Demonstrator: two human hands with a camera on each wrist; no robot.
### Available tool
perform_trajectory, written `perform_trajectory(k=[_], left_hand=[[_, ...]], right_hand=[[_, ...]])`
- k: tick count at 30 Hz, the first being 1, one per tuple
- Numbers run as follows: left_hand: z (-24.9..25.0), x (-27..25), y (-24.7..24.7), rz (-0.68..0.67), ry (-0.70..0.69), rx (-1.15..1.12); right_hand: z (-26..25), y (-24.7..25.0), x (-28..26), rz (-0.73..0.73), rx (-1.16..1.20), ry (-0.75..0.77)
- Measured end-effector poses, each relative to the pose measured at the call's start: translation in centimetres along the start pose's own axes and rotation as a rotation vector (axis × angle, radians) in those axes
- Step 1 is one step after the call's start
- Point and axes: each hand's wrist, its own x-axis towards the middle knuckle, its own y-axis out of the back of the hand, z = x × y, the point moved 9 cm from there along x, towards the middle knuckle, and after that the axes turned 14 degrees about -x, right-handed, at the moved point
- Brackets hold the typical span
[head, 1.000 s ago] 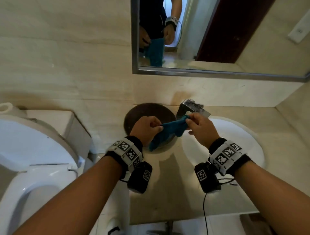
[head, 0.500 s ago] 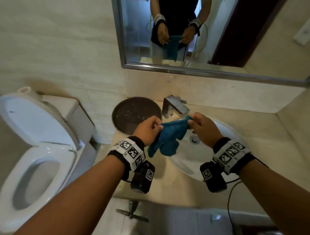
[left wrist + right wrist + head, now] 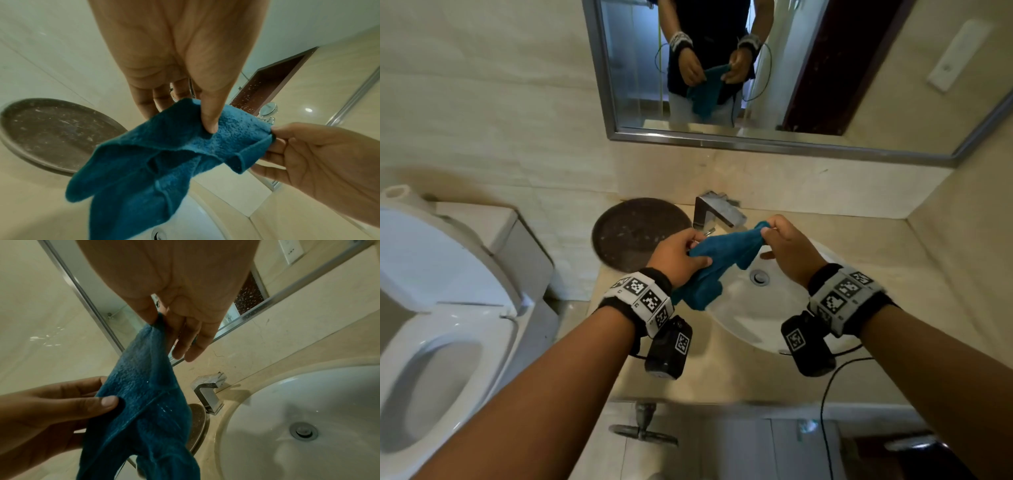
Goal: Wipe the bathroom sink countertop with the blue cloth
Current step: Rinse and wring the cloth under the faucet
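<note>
The blue cloth point(image 3: 717, 260) hangs stretched in the air between my two hands, above the left part of the white basin point(image 3: 750, 311). My left hand point(image 3: 678, 255) pinches its left end between thumb and fingers, and the loose folds point(image 3: 131, 175) droop below. My right hand point(image 3: 784, 245) pinches the right corner point(image 3: 158, 321), with the other fingers loosely extended. The beige stone countertop point(image 3: 709, 370) lies below, untouched by the cloth.
A square chrome tap point(image 3: 714, 210) stands behind the basin, a dark round tray point(image 3: 635, 233) to its left. The basin drain point(image 3: 759, 277) sits mid-bowl. A toilet point(image 3: 438, 301) with raised lid is at left. A mirror point(image 3: 774, 68) hangs above; a cable point(image 3: 825, 404) trails from my right wrist.
The view has shifted to the right and tilted, bringing the basin under my hands. Both hands still hold the cloth, now pulled a little wider apart.
</note>
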Motion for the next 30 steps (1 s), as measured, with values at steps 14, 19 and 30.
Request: perform_trajectory(k=[14, 19, 30], left_hand=[[-0.3, 5.3, -6.1, 0.056, 0.023, 0.042], [-1.7, 8.0, -10.3, 0.105, 0.147, 0.087], [-6.2, 7.6, -13.3, 0.244, 0.393, 0.018]], right_hand=[[5.7, 4.8, 5.5, -0.047, -0.131, 0.108], [12.1, 5.4, 9.6, -0.234, -0.250, 0.104], [15.8, 1.3, 13.4, -0.545, -0.361, 0.112]])
